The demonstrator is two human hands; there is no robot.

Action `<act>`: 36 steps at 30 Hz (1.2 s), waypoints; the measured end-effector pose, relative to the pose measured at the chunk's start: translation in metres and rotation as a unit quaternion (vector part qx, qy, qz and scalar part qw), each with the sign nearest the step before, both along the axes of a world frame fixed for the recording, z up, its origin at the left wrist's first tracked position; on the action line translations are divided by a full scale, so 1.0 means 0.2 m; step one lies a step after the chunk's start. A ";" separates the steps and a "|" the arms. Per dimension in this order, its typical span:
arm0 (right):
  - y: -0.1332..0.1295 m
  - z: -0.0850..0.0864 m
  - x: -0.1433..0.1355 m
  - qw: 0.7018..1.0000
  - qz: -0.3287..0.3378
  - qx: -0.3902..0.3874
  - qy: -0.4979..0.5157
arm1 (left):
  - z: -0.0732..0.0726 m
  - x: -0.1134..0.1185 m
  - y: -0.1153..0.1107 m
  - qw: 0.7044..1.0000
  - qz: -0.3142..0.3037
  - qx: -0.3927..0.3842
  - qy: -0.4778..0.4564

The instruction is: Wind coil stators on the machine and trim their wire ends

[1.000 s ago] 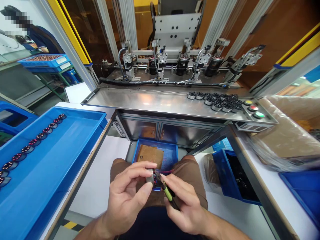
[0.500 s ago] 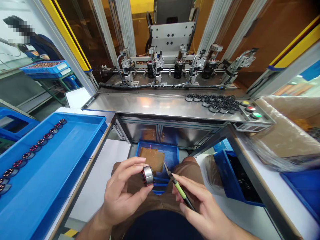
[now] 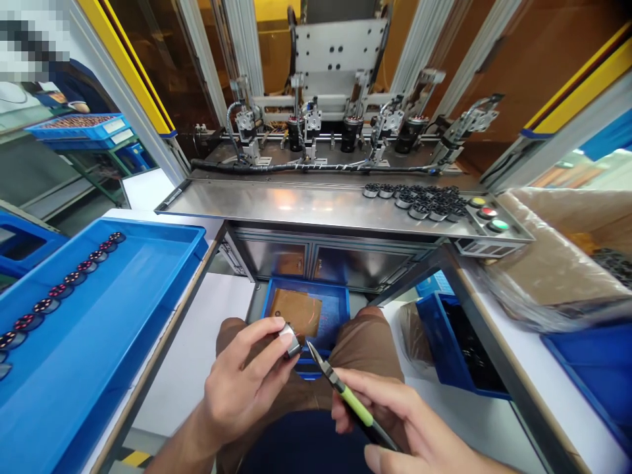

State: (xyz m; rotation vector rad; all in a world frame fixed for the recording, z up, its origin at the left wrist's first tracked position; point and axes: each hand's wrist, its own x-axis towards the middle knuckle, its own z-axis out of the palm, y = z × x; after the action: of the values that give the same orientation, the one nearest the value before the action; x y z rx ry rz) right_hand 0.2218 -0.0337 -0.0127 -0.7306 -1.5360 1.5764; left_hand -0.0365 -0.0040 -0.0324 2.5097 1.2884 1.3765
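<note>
Motor stator (image 3: 290, 340) is pinched in your left hand (image 3: 247, 382), over the low blue bin (image 3: 336, 315); your right hand (image 3: 402, 405) grips green-handled pliers (image 3: 355, 404), tip nearby but not touching. Looks like mid plier-work to me, so next move needs steady hold, careful aim.

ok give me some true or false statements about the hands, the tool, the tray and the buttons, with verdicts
1. The left hand holds a silver-sided part. True.
2. The right hand holds a pointed tool. True.
3. The pointed tool's handle is all red. False: it is green and black.
4. The blue tray at the left holds round parts. True.
5. The buttons sit at the metal ledge's left end. False: the buttons are at its right end.
</note>
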 end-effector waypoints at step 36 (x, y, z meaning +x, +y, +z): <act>0.03 0.00 -0.05 0.991 0.032 -0.127 0.008 | 0.03 0.04 0.00 0.977 -0.136 -0.031 -0.159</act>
State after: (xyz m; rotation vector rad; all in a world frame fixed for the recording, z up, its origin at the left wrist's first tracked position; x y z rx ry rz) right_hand 0.2112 -0.0285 -0.0121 -0.8106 -1.3729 1.8444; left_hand -0.0282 -0.0035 -0.0272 2.2026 0.8786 1.5590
